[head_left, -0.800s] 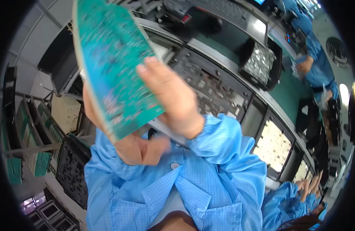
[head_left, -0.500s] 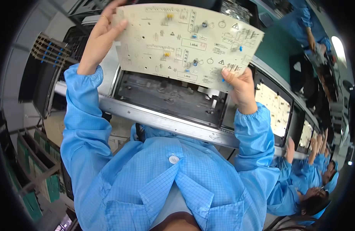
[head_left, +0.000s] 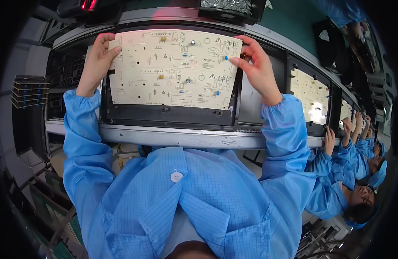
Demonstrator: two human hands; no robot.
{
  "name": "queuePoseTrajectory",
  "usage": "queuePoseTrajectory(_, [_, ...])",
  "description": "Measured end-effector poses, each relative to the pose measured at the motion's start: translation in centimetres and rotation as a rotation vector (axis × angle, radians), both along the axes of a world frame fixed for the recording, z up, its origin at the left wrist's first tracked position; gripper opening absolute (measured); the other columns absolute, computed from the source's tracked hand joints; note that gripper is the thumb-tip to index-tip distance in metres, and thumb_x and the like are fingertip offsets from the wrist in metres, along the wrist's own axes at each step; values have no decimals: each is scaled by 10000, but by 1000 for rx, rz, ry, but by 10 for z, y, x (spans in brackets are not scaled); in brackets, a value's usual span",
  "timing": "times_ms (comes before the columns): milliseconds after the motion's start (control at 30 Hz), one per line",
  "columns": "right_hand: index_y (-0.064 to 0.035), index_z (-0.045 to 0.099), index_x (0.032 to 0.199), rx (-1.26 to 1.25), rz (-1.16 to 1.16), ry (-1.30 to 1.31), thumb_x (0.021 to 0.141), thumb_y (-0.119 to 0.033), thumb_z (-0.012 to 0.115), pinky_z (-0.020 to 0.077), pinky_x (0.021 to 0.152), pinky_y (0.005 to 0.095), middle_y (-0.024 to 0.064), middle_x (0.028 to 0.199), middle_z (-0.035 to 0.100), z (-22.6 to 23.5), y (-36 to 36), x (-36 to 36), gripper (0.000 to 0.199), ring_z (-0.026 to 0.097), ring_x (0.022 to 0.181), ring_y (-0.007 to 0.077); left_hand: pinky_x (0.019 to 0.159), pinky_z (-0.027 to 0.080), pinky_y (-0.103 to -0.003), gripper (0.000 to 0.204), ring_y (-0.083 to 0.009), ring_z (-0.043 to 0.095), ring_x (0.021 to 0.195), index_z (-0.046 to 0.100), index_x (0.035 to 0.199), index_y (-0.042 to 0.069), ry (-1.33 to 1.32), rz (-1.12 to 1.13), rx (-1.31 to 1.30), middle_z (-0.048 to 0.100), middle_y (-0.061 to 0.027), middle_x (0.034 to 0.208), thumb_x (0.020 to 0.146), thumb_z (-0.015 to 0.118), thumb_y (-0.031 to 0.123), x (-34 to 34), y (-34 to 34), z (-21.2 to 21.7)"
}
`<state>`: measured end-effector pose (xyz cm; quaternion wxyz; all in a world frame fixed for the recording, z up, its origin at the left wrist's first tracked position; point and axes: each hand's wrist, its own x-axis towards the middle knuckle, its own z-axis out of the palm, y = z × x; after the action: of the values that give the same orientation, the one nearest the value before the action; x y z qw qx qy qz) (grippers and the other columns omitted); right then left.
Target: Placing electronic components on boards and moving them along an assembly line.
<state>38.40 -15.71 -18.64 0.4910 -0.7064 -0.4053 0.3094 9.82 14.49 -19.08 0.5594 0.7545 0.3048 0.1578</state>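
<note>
A cream circuit board (head_left: 160, 93) with a few small yellow, blue and black parts lies over a black carrier frame (head_left: 168, 117) in front of me. My left hand (head_left: 98, 58) pinches its left edge near the far corner, thumb on top. At the far right corner my right hand (head_left: 257, 64) grips the board, thumb on top beside a blue component (head_left: 226, 58). The fingers of both hands curl partly out of sight behind the board's edges. Whether the board rests fully in the frame I cannot tell.
A metal rail (head_left: 186, 136) runs along the near side. To the right, another cream board (head_left: 309, 97) sits in its carrier, and co-workers in blue (head_left: 337, 190) reach toward the line. A black box of silvery parts (head_left: 229, 8) stands beyond; a stacked rack (head_left: 30, 93) is at left.
Both hands have brought the board down and nearer, from tilted above the carrier to level over it. My right hand has shifted from the board's near right corner to its far right corner.
</note>
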Motion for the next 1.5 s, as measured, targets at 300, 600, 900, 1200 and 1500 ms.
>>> queuePoseTrajectory(300, [-122,529,1387,-72,-96,-812,872,-150,700,347,1050,374,139,1374,483,-40,-2,-1,542,425,1248,295,1150,210,-501,351,-393,196,1405,591,1245,108,197,-7,779,335,-211,1503,934,654,258,-1,10,-42])
queuePoseTrajectory(600, [-89,659,1219,-29,-80,-763,861,-97,703,446,945,365,115,1200,603,-18,-17,12,361,528,1107,298,1147,238,-523,409,-425,254,1401,588,1271,104,128,-325,991,351,-190,1508,888,667,224,-2,-66,18])
queuePoseTrajectory(900, [-53,728,1007,48,82,-709,778,-4,729,495,754,343,103,1021,686,-22,-8,18,234,595,908,265,1119,345,-499,358,-374,482,1233,613,1081,30,137,-597,698,563,-143,1220,781,750,171,-17,-137,21])
queuePoseTrajectory(1200, [-47,705,911,64,-69,-833,804,-46,727,462,686,338,87,860,636,-29,2,-1,109,567,828,270,1092,415,-450,239,-327,539,1190,643,994,27,91,-544,924,610,-114,1157,768,684,92,-17,-144,-3])
queuePoseTrajectory(1500, [-23,728,945,-199,-9,-660,662,-105,844,496,768,357,103,959,624,3,-67,-58,316,600,936,270,1017,469,-361,144,-270,625,1003,645,884,54,74,-851,1166,635,-47,996,747,617,90,5,-122,7])
